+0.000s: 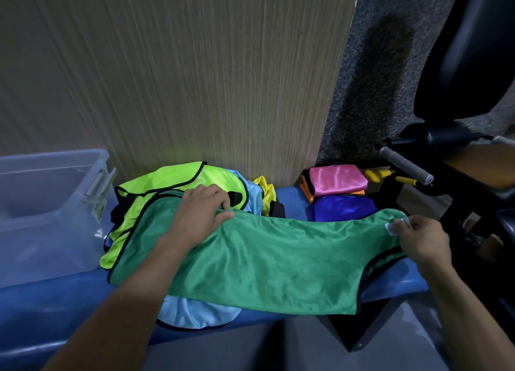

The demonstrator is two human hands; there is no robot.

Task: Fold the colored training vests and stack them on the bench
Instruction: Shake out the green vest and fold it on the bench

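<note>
— How was the light?

— Dim overall, with a cool bluish cast. The upper left of the wood-grain wall panel (181,78) fell off into darkness, while its lower middle was brighter, with a faint yellow-green tint just above the lime vest (178,181). A soft dark shadow sat on the speckled grey wall (390,50).

— Any glare?

— Only mild sheen on the pink vest (335,179) and blue vest (345,207), and pale highlights on the clear plastic bin (55,203).

— And sharpness?

— The green vest (264,259) was fairly crisp; the forearms at the bottom edge looked soft. Wide-angle distortion bent the panel's straight edges and stretched the corners. The black gym equipment (473,50) lost nearly all detail.
</note>
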